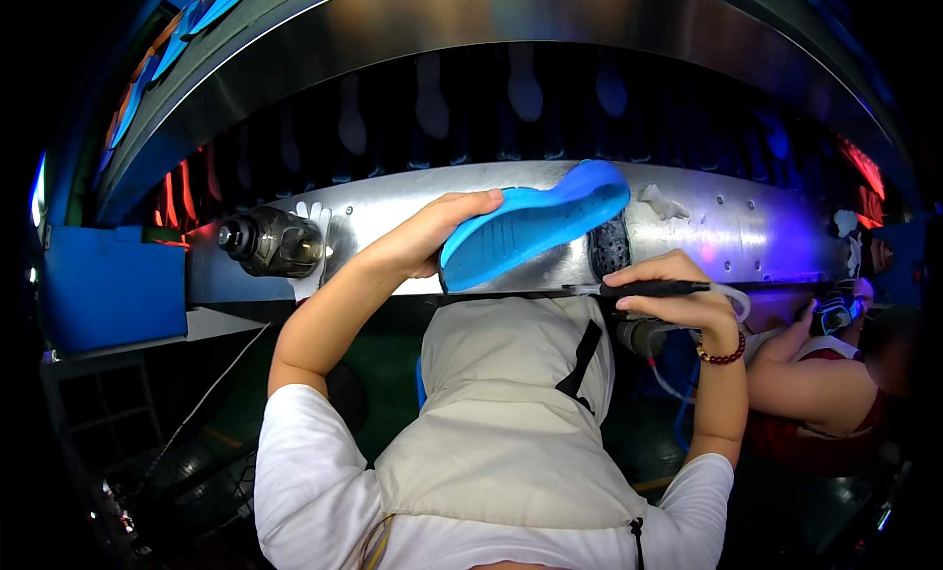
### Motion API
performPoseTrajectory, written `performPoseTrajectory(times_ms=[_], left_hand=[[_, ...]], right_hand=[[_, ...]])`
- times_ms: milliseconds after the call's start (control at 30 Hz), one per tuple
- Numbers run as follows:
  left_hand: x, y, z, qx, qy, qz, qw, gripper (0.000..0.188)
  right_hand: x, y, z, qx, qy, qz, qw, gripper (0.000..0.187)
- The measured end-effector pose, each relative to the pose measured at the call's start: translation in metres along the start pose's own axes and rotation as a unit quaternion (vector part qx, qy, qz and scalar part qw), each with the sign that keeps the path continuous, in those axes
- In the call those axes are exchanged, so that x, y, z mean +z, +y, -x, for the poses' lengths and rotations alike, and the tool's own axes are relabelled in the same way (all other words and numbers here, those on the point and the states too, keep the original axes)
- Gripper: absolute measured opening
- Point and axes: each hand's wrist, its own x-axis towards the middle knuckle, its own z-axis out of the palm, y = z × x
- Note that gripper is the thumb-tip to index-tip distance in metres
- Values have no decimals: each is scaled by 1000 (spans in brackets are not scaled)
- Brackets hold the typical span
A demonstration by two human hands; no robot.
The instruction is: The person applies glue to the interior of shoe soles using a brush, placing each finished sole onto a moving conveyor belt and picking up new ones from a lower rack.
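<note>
My left hand [447,226] is closed on one end of a bright blue shoe sole [535,226], its thumb side along the upper rim. The sole is tilted above the metal bench, its hollowed face with ridges showing. In my right hand [678,280] is a black pen-like tool [660,289], its thin tip pointing left below the sole, not seen touching it. A pale tube [735,297] runs from the tool's rear end. Behind the sole, a dark studded piece [611,246] lies on the bench, partly hidden.
On the metal bench [383,201], a dark see-through bottle [275,241] stands left beside a white glove [319,241]. Crumpled white material [664,201] lies right of the sole. Soles [526,84] line the dark space behind. At right sits another person [815,393]; a blue box [116,280] is left.
</note>
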Motion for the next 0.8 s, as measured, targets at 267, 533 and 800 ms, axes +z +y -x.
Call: performPoseTrajectory(times_ms=[267,533,800], left_hand=[[25,-22,-36,102,-13,-54,993,40],[18,-29,-47,125,52,-97,986,39],[19,-32,-49,107,89,-72,988,42]], right_hand=[[33,-53,-44,-99,236,-169,952,18],[23,-59,-71,-38,252,-204,945,25],[17,-42,-87,-53,277,-192,940,28]])
